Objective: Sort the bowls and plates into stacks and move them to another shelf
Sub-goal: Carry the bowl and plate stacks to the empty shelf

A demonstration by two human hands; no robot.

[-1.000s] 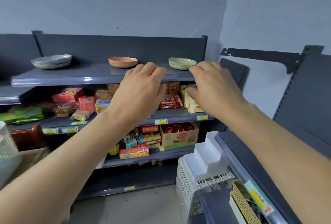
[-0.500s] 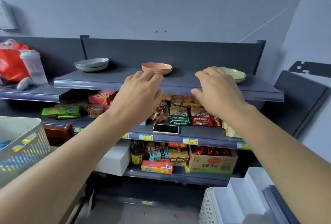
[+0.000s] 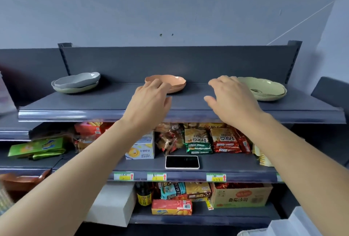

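A big dark gray shelf unit point(image 3: 188, 101) fills the view, and the dishes sit on its top shelf in three spots, well apart from each other. On the left is a stack of gray dishes point(image 3: 76, 83), one inside another, with wavy rims. In the middle is one orange bowl point(image 3: 169, 83), shallow, with a wavy edge too. On the right is a stack of light green dishes point(image 3: 268, 88), wide and flat. The left hand point(image 3: 149, 103) reaches over the front of the top shelf with its fingers spread and loose, holding nothing; its fingertips are right at the near side of the orange bowl, but I cannot tell if they touch it. The right hand point(image 3: 232, 100) is also spread wide and holds nothing, and it hovers just beside the green stack, covering a bit of its left edge. The shelf below is crowded with snack packs point(image 3: 213, 139) in green and red wrappers and a white cookie box point(image 3: 141, 149). A phone point(image 3: 182, 162) with a black screen lies flat near that shelf's front edge. Lower down sits a cardboard box point(image 3: 241, 196).
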